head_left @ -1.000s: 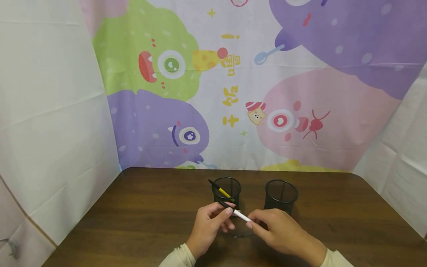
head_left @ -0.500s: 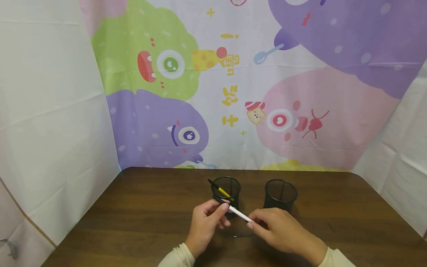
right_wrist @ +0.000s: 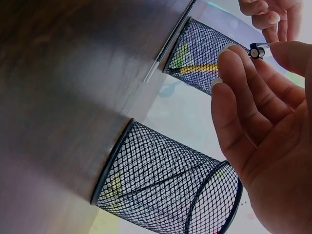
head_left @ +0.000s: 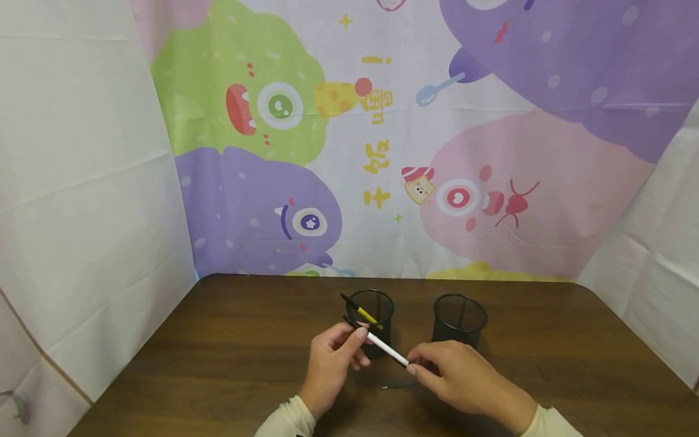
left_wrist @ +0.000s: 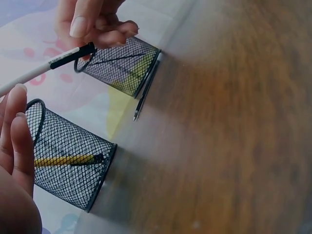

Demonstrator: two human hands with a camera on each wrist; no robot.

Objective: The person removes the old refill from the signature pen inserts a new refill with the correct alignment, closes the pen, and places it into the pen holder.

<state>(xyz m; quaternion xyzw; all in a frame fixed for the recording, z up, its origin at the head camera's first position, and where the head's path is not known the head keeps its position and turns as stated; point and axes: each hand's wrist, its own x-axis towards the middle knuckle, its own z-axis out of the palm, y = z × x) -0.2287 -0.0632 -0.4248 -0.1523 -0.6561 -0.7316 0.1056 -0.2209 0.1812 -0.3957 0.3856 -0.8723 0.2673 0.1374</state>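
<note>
A white-barrelled pen (head_left: 386, 348) with black ends slants between the two hands in the head view. My left hand (head_left: 332, 358) holds its upper left part between thumb and fingers. At the other end, my right hand (head_left: 455, 373) has thumb and fingertips at the black clip end, seen end-on in the right wrist view as a round pen end (right_wrist: 255, 51). Just behind the left hand stands a black mesh pen cup (head_left: 371, 292) with a yellow and black pen (head_left: 363, 311) leaning in it. A thin pen refill (left_wrist: 142, 97) with a metal tip lies on the table below the hands.
Another black mesh cup (head_left: 460, 331) stands behind the right hand, to the right of the first. The brown wooden table (head_left: 218, 340) is bounded by a cartoon-printed cloth (head_left: 377, 243) at the back and white cloth (head_left: 98, 182) at the sides.
My left hand has shifted slightly left and up with the pen. More of the white barrel and its black right end now show between the hands. The right hand has hardly moved.
</note>
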